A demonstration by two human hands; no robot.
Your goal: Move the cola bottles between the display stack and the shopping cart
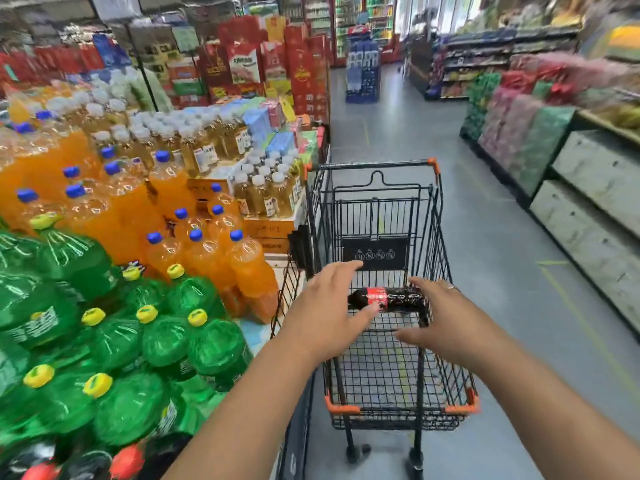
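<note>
One dark cola bottle (pixel 391 299) with a red label lies on its side in the upper basket of a black wire shopping cart (pixel 377 164) with orange corners. My left hand (pixel 329 306) hovers over the bottle's cap end with straight, spread fingers; its thumb is near the label. My right hand (pixel 440 320) is spread at the bottle's other end, fingers straight. Neither hand grips it. At the bottom left, red-capped dark cola bottles (pixel 128 460) in the display stack show only their tops.
Left of the cart stands a stack of green bottles (pixel 152 341), orange soda bottles (pixel 242 268) and pale yellow drinks (pixel 207 147). Grey aisle floor (pixel 485 237) runs ahead. Shelving and wrapped goods (pixel 540 143) line the right side. Red gift boxes (pixel 304 71) stand behind.
</note>
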